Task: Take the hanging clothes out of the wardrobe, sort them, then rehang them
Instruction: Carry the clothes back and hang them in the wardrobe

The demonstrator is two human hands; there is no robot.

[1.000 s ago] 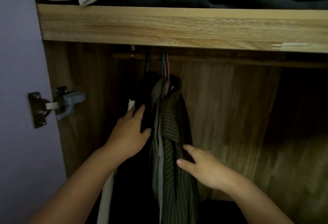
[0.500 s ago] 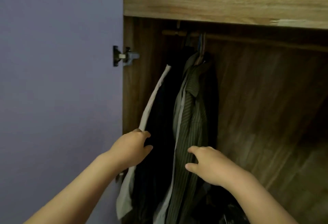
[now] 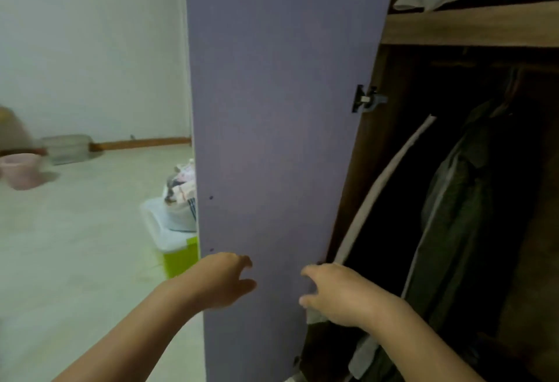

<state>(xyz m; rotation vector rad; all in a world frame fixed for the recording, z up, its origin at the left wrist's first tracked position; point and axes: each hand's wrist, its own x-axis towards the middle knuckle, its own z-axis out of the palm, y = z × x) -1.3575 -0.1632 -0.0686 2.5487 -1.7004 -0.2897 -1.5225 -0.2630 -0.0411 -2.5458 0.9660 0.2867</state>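
A: What does each grip hold?

B: Nothing. The left hand (image 3: pixel 222 280) and right hand (image 3: pixel 338 292) hover with loosely curled, empty fingers in front of the lilac flat-panel wardrobe door (image 3: pixel 278 139).

A: And the clothes?

B: The dark green striped shirt (image 3: pixel 453 215) and a black garment with a white edge (image 3: pixel 384 182) hang inside the wooden wardrobe (image 3: pixel 472 25), right of the door. A lime-green plastic box (image 3: pixel 177 256) sits on the floor behind it

Both hands are off the clothes (image 3: pixel 453 215) now. Left hand (image 3: pixel 220 282) and right hand (image 3: pixel 338 294) hang loosely curled at 6 o'clock, before the purple door (image 3: pixel 281 109).
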